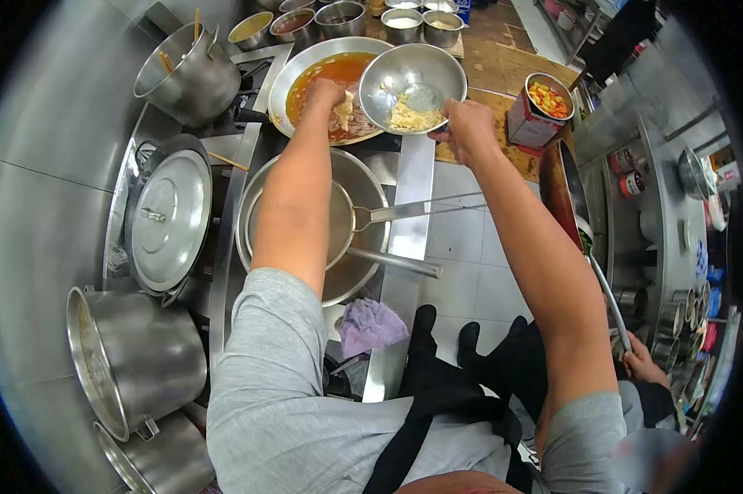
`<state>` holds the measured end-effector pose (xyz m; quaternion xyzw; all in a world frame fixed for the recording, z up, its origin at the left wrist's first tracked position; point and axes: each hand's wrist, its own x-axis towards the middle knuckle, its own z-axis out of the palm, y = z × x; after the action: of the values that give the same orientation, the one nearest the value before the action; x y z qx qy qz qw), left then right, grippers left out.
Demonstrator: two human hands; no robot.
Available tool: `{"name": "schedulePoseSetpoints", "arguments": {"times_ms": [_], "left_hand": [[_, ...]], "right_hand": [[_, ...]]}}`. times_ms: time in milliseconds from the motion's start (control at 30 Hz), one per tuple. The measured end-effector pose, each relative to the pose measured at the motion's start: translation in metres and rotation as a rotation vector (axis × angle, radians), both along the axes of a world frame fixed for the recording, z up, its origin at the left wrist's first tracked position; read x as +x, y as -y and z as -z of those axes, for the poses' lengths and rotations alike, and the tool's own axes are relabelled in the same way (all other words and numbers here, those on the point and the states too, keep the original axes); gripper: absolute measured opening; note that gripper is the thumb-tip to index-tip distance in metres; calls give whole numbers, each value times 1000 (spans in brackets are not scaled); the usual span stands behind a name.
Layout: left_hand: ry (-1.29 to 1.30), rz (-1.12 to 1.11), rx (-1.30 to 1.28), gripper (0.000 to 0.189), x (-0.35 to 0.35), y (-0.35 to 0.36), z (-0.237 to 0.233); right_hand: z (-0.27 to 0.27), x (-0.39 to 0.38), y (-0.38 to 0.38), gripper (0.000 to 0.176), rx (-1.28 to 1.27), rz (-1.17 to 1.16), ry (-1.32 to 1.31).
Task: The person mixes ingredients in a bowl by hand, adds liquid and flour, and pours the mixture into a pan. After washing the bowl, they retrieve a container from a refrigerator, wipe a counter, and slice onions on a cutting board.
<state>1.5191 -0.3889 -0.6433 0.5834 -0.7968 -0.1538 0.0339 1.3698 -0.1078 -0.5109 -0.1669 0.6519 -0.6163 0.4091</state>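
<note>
My left hand [325, 92] is closed on a pale, battered-looking piece of food [344, 110], low over a wide metal pan [279, 103] of orange-brown liquid with pieces floating in it. Its fingertips are partly hidden. My right hand [470, 128] grips the rim of a steel bowl [411, 67], which tilts beside the pan and overlaps its right edge. Pale yellow shreds or crumbs [412, 117] lie at the bowl's near side.
Below the pan, a strainer [356, 217] and a long-handled pot rest in a large bowl [374, 191]. Lidded [170, 218] and open pots [153, 354] stand left. A purple cloth [371, 325] lies nearby. Another person's hand [645, 362] holds a wok's handle at right.
</note>
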Motion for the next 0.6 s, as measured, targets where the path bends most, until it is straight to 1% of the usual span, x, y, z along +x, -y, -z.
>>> {"name": "schedulePoseSetpoints", "arguments": {"times_ms": [33,100,167,233,267,300,333,400,433,467,567,600], "left_hand": [[-49,-137,68,33,5,-3,10],[-122,-275,80,32,14,-5,17],[-94,-186,50,32,18,11,19],[-95,10,-150,27,18,5,-27],[-260,84,-298,27,17,-14,-63],[-511,308,-291,23,14,-24,-85],[-669,447,-27,24,1,-37,-97],[-476,710,183,32,-18,-73,-103],[-259,735,126,36,-24,-95,-100],[-41,753,65,40,-29,-110,-98],[97,662,229,47,-46,-103,-83],[73,620,288,47,-47,-101,-85]], "right_hand": [[4,3,7,17,1,-1,14],[16,1,18,20,39,-14,-7],[29,-2,27,21,62,-25,-31],[43,-6,37,20,70,-34,-43],[43,-6,39,19,69,-61,-73],[41,-3,41,17,69,-89,-102],[40,-2,42,16,69,-118,-131],[43,-2,46,15,85,-119,-155],[43,0,47,15,86,-120,-166],[40,3,47,14,79,-114,-164],[28,7,49,14,58,-83,-163],[29,6,50,15,54,-63,-162]]}}
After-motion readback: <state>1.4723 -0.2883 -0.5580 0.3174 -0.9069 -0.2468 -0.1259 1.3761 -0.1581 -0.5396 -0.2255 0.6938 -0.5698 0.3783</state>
